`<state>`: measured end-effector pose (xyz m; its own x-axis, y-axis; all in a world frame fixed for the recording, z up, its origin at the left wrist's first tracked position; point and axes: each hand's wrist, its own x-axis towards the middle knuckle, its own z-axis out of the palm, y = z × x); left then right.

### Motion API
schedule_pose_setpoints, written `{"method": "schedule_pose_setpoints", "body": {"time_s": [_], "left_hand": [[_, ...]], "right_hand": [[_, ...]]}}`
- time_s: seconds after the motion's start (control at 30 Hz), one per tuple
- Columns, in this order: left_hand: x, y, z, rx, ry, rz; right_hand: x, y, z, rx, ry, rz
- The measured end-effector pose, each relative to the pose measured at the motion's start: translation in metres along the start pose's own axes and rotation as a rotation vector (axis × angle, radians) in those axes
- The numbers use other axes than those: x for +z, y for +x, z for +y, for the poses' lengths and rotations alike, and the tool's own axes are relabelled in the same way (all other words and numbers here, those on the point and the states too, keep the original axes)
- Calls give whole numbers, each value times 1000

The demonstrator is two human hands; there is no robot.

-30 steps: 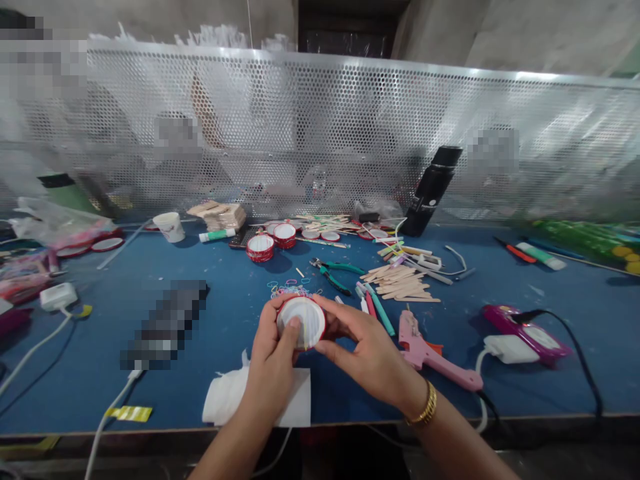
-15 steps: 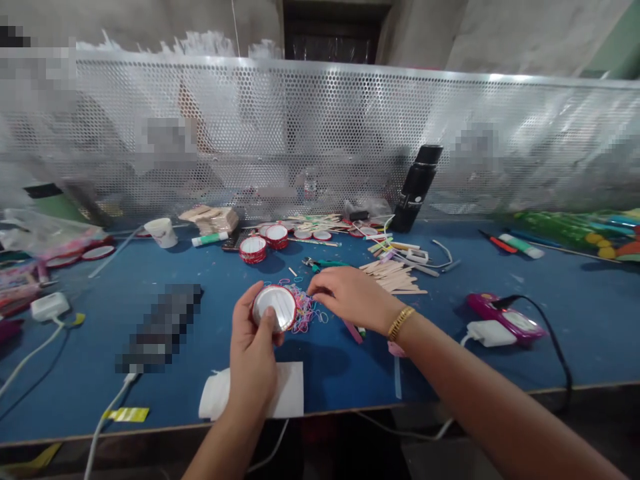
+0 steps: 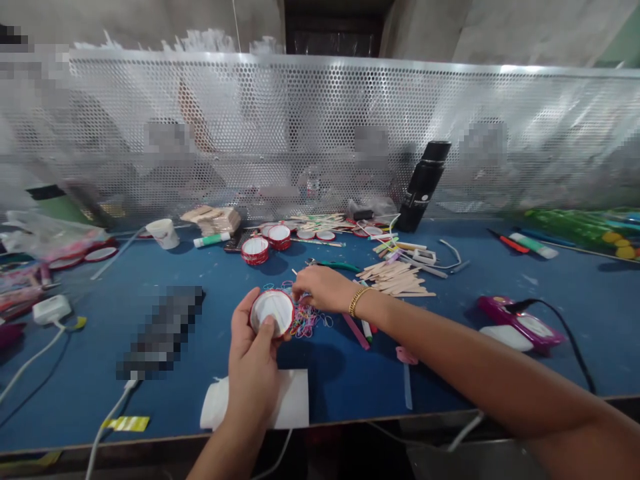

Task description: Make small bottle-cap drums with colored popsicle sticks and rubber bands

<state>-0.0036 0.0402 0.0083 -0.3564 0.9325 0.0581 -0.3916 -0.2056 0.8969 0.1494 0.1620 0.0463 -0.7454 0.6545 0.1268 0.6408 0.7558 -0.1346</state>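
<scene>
My left hand (image 3: pixel 254 360) holds a round red-rimmed lid (image 3: pixel 279 304), its pale inside facing up and my thumb pressed on it. Just right of the lid lies a loose pile of colourful rubber bands (image 3: pixel 309 325). My right hand (image 3: pixel 320 287), with a gold bracelet at the wrist, reaches over the back of this pile. Its fingers are bent and pressed together; whatever may be between them is hidden. Green-handled pliers (image 3: pixel 340 265) lie just behind that hand. A white folded sheet (image 3: pixel 293 400) rests under my left wrist.
Stacked red-rimmed lids (image 3: pixel 255 249) stand farther back, beside a paper cup (image 3: pixel 164 234). Wooden sticks (image 3: pixel 395 277) lie right of centre. A black bottle (image 3: pixel 425 190) leans near the perforated metal screen (image 3: pixel 300 120). A cabled phone (image 3: pixel 163 330) lies left, a purple device (image 3: pixel 520 323) right.
My right hand has moved left and slightly up over the rubber bands, closer to the lid. My left hand keeps hold of the lid. The view has shifted a little.
</scene>
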Motion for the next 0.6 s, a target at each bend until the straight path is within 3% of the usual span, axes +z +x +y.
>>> {"method": "schedule_pose_setpoints", "body": {"time_s": [0.17, 0.37, 0.6], "left_hand": [[0, 1, -3, 15, 7, -9], [2, 1, -2, 57, 2, 33], [1, 2, -4, 81, 46, 15]], "right_hand": [[5, -2, 6, 8, 52, 39], [-3, -8, 10, 85, 162, 91], [-3, -4, 10, 30, 260, 18]]}}
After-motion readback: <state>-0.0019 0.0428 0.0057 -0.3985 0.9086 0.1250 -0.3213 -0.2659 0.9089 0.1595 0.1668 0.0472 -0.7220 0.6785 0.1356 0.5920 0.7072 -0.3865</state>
